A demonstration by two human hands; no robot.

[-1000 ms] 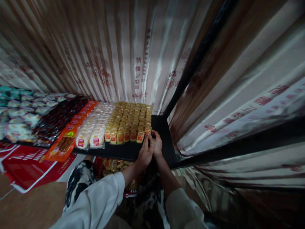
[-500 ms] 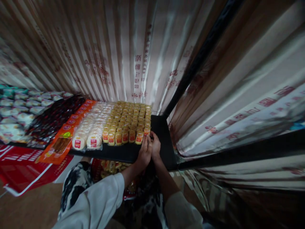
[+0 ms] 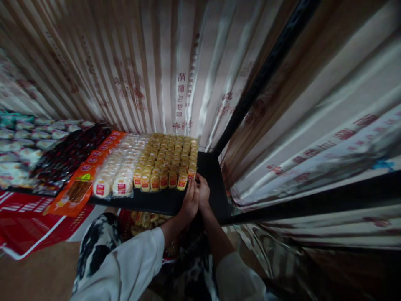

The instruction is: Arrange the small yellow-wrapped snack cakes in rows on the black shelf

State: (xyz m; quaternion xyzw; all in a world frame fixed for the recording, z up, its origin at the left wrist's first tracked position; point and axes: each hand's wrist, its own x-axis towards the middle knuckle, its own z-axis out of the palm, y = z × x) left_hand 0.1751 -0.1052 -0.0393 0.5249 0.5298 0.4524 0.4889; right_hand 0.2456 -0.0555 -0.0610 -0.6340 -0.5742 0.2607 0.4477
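Note:
Small yellow wrapped cakes with red and orange labels (image 3: 164, 180) stand in tight rows on a black shelf (image 3: 216, 188). At the front of the rightmost row is one wrapped cake (image 3: 191, 172). My left hand (image 3: 190, 200) is closed with its fingertips at the front of that cake. Pressed close beside it, my right hand (image 3: 203, 191) curls its fingers at the cake's right lower edge. Part of the grip is hidden between the two hands. To the left of the yellow rows lie round white cakes in clear wrap (image 3: 122, 184).
Further left are an orange snack packet (image 3: 77, 188), dark shiny packets (image 3: 69, 156) and white packets (image 3: 19, 150). Pleated printed cloth (image 3: 163, 62) hangs behind the shelf. A black post (image 3: 250, 94) rises at the right. More yellow packs (image 3: 145, 219) lie below the shelf.
The view has shifted very slightly, so the goods sit a little further left. Both hands stay together at the front right cake, with hardly any movement.

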